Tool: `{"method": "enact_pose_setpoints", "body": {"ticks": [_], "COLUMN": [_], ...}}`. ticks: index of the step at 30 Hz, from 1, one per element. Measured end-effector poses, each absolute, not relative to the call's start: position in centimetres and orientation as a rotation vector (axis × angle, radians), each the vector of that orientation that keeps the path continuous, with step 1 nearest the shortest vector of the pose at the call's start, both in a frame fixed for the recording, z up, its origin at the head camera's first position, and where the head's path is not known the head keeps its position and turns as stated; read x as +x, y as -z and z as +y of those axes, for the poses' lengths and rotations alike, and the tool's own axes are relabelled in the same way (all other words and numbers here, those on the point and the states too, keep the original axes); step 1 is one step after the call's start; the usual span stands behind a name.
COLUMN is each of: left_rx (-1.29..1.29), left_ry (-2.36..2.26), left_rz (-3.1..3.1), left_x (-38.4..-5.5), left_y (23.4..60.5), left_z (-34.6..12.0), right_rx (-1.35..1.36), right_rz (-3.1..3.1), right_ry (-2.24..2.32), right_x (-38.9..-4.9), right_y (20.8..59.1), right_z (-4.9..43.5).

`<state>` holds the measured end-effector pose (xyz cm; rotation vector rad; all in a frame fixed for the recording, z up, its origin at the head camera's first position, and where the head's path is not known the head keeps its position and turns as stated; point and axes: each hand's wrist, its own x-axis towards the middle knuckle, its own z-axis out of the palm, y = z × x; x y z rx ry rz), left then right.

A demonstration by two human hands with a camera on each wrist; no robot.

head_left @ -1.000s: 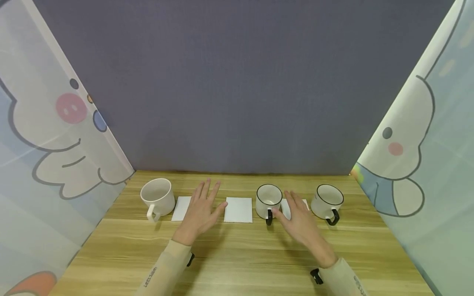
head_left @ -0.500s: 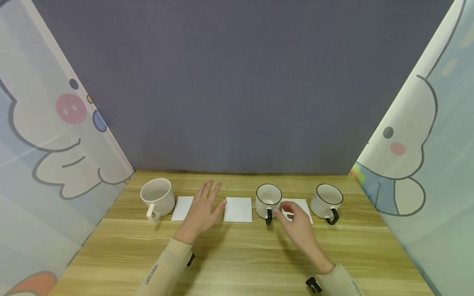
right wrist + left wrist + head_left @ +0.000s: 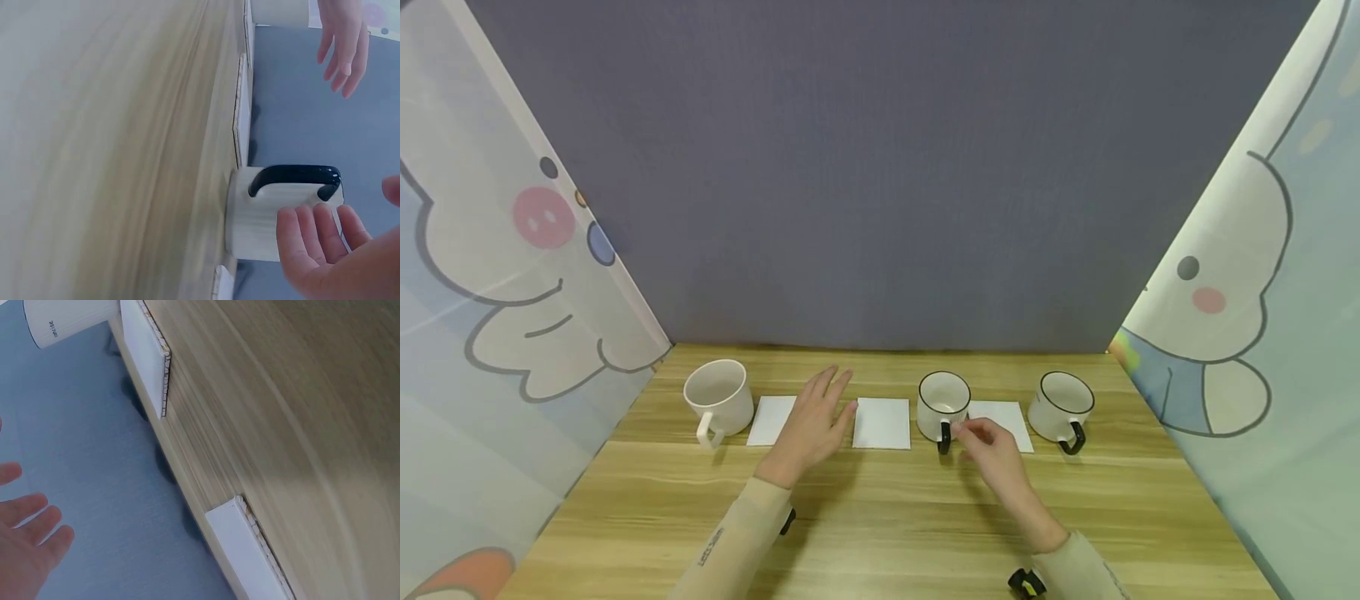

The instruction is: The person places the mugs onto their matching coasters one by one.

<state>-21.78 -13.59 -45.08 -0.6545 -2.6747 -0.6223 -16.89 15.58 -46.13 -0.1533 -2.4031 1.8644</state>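
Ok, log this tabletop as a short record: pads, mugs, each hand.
Pads: three white squares
Left mug: white, white handle, row's left end
Middle mug: white, black rim and handle, between two pads
Right mug: white, black rim, row's right end
Left hand: raised near left pad, holding nothing
Right hand: at middle mug's handle, contact unclear
Surface: wood-grain table

Left hand [image 3: 30,544], fingers loosely out, hangs before the blue backdrop [image 3: 119,487]; one card [image 3: 142,353] lies by a mug [image 3: 69,314], a second card [image 3: 245,553] well apart along the table [image 3: 300,450].
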Motion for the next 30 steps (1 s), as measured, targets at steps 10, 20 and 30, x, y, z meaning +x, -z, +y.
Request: {"method": "enact_pose_setpoints", "body": {"ticks": [10,20,30], "left_rx": [-0.681,-0.709,-0.752], "left_ry": [0.656,0.623,0.608], "left_rz": [-2.723,-2.781,-2.866], "left_x": [-22.3,-22.9,-23.6], "left_y": [45.4,46.2,47.2], "left_z": [-13.4,-13.2,-13.3], "right_rx": [-0.291,-0.303,-0.316], "right_rz": [-2.200,-2.167,-2.169], "right_ry": [-2.211,-2.308,-2.339], "right_x": [-17.4,-17.6,-18.1], "right_y": [47.0,47.5,48.0], "right_z": [15.0,14.9,14.5]}}
